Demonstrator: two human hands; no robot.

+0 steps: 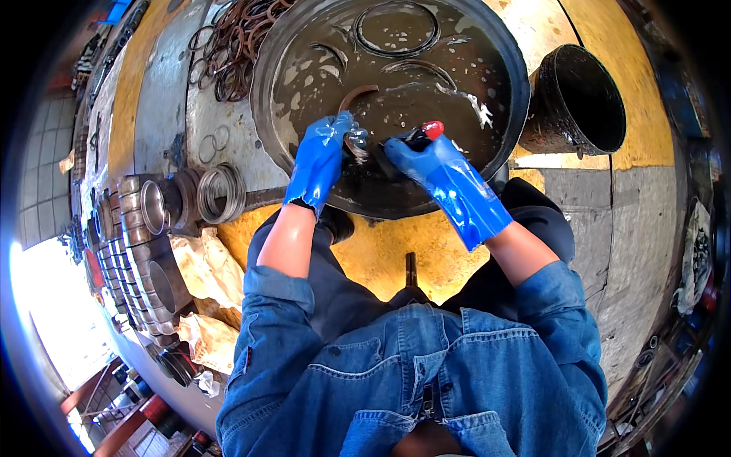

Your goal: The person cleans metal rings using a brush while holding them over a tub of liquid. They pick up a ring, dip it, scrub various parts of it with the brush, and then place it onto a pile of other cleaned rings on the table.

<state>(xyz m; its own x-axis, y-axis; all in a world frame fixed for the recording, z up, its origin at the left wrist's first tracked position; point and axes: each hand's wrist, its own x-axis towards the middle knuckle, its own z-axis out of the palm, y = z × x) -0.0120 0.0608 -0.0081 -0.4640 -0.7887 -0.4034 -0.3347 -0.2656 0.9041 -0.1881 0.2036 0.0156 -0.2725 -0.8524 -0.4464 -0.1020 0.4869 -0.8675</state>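
Note:
Both my hands wear blue rubber gloves and work over a wide round metal basin [261, 99] of murky brown liquid. My left hand [327, 141] is closed on a brown metal ring [358, 94]; its arc rises past my fingers, and the rest is hidden by the glove and the liquid. My right hand [422, 156] is wrapped round a dark tool with a red handle end [433, 130]; its working end, low near the ring, is too dark to make out. Farther back in the liquid lie a large thin ring [397, 53] and other partly sunken rings [421, 67].
A heap of rusty rings [240, 42] lies left of the basin. Thin rings [221, 193] and stacked metal cylinders [137, 251] stand at the left, beside brown paper [204, 266]. A black, dirty bucket [582, 99] stands close on the right. My knees flank the basin's near edge.

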